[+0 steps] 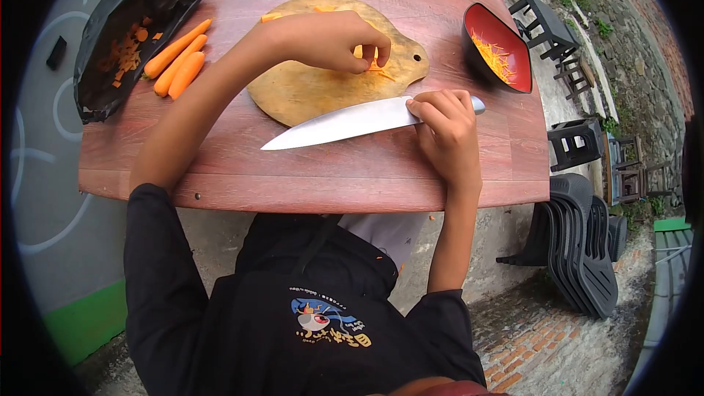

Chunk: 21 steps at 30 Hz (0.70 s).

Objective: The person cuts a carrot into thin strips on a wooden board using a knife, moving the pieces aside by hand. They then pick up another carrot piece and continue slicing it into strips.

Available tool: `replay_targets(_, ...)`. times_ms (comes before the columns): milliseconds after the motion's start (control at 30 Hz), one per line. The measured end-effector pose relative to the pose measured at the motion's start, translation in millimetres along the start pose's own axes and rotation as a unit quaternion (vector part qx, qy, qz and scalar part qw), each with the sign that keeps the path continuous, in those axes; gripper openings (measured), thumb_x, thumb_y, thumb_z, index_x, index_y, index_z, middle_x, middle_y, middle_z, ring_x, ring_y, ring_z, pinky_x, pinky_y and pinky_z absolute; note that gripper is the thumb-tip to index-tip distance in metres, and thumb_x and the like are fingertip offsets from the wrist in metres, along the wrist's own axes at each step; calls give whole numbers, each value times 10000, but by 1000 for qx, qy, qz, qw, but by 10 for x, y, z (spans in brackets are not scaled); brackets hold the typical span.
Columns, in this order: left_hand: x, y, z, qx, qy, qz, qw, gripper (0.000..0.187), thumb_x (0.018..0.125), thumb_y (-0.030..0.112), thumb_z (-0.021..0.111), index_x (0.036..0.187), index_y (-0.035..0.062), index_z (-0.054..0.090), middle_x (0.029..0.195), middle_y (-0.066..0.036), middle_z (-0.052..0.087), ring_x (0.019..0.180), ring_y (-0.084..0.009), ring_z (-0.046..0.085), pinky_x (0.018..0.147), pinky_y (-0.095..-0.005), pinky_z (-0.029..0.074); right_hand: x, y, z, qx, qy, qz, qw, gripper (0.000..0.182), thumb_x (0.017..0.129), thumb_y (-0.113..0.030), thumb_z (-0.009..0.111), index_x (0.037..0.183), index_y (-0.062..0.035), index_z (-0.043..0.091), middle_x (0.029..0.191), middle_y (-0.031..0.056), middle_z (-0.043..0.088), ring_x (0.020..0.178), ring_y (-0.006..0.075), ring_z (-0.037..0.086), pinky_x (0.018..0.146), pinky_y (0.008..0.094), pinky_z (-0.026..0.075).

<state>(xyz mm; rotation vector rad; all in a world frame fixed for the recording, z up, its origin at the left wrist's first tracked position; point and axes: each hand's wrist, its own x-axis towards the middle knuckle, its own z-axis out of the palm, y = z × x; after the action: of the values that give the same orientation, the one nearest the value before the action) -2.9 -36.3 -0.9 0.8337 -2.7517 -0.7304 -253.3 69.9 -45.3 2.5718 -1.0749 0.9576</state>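
Carrot strips being gathered on a round wooden board, knife held ready.

At upper left a black plastic bag [125, 22] holds orange peelings, three peeled whole carrots [177, 59] lying just beside it; at centre the left hand [323, 40] pinches thin orange carrot strips [374, 64] on the round wooden cutting board [308, 92], fingers curled closed; the right hand [444, 128] grips shut on the long steel kitchen knife [341, 123]; at upper right, a red-lined black bowl [502, 48] holds shreds; judged best, keep fingertips tucked and strips bunched tight.

whole carrots [176, 60], black bag [117, 11], stacked chairs [587, 249]
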Motion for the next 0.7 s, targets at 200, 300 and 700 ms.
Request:
replay_targets(200,-8,14,33,21,19,18,999,272,907,131,601,1165,69,658,1024,-104,732,806,-255,673,715,-390,522,-8,-2,8,0,-2,-2,1000,216,726,22,708,918,-76,683,884,32,671,842,214,641,803,368,434)
replay_targets(300,-48,53,-13,18,5,10,1000,293,906,103,556,1183,74,648,1048,-126,743,856,-258,696,735,-394,526,-8,-9,6,-1,-5,-1,1000,214,731,21,705,920,-78,683,885,32,670,840,215,641,799,369,432)
replay_targets(700,-85,148,-11,-26,10,-36,999,430,902,103,534,1330,105,567,1077,-182,702,1010,-326,676,909,-433,515,-21,-40,16,-1,-5,-2,1000,223,734,27,693,933,-74,687,893,33,671,837,216,641,799,373,432)
